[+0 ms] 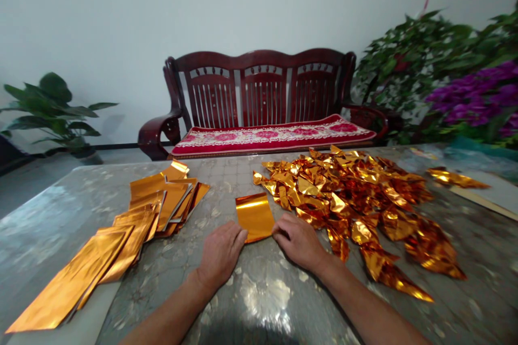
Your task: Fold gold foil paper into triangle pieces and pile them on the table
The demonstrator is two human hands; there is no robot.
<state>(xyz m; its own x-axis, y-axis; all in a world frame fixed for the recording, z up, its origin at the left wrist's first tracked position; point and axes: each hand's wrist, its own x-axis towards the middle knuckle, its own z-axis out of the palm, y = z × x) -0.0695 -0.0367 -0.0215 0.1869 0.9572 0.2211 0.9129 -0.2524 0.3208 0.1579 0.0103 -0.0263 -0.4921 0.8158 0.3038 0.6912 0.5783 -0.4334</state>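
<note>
A single sheet of gold foil paper (256,218) lies in front of me, its far edge curling up a little. My left hand (224,248) pinches its near left corner between thumb and fingers. At the near right corner, my right hand (299,240) does the same with thumb and forefinger. Left of my hands, flat gold foil sheets (137,221) lie in overlapping, fanned stacks. To the right spreads a heap of folded gold foil pieces (343,188), crumpled and pointed at their ends.
The table (174,291) has a glossy patterned cover. Clear plastic (429,156) and a pale board (489,197) lie at its right end. Beyond stands a dark wooden bench (263,91) with a red floral cushion (275,135). Potted plants (60,110) and purple flowers (477,94) flank it.
</note>
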